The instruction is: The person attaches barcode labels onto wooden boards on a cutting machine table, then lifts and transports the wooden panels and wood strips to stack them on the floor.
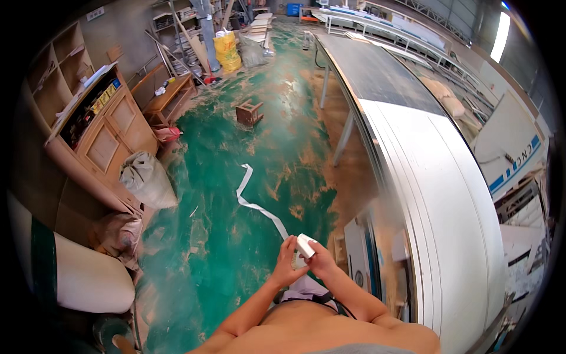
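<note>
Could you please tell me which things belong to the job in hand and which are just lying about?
In the job:
- white strip, reaching to the left hand
- small white object, in the right hand

Lying about:
- brown stool
- yellow sack
- wooden bench

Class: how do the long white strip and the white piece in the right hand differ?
The strip is long and narrow; the piece is short and blocky. The strip bends and twists; the piece looks straight-edged. The strip stretches out ahead; the right hand holds the piece. Both are white.
</note>
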### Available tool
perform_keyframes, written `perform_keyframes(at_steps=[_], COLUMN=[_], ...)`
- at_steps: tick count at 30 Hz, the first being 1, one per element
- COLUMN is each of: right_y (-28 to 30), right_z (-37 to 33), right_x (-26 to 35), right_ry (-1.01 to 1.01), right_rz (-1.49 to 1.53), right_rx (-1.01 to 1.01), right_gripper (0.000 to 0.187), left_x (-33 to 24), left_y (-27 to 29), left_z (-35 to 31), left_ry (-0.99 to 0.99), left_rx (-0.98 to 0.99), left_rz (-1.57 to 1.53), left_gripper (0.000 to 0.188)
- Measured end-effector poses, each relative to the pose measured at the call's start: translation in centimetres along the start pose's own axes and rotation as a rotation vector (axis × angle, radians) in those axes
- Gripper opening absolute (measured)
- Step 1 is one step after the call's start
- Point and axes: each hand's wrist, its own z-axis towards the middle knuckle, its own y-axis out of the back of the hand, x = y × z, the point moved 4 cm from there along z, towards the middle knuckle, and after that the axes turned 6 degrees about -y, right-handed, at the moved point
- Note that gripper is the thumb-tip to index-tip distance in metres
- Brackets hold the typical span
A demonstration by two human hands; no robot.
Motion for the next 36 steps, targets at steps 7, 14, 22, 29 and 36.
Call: perform_keyframes(at_steps=[7, 14, 22, 29, 36], right_y=[-7.9, -14.7, -29.6, -39.3, -42.1], right_z=[16.4, 36.7, 55.3, 69.7, 83.5], right_x=[6.2, 13.3, 19.2, 26.7, 35.7], right_ry=[-0.189, -0.306, -0.036, 0.19, 0.324], right_rz=[-0.135, -0.228, -0.478, -0.389, -0.246], right_rx=[0.109, 0.046, 0.133, 0.071, -0.036], right_gripper=[0.034, 0.021, 0.013, 0.01, 0.01], left_x=[8.9, 13.6, 22.1, 33.7, 41.0], left_y=[7.4, 21.2, 38.1, 48.4, 55.0], left_z=[14.2, 22.4, 26.3, 41.4, 58.5], left_ry=[0.034, 0.191, 0.294, 0.19, 0.042], left_rx=[-0.249, -0.509, -0.588, -0.623, -0.378], left_rz=[0.179, 0.314, 0.425, -0.177, -0.401], left_gripper=[0.088, 0.093, 0.077, 0.065, 0.06])
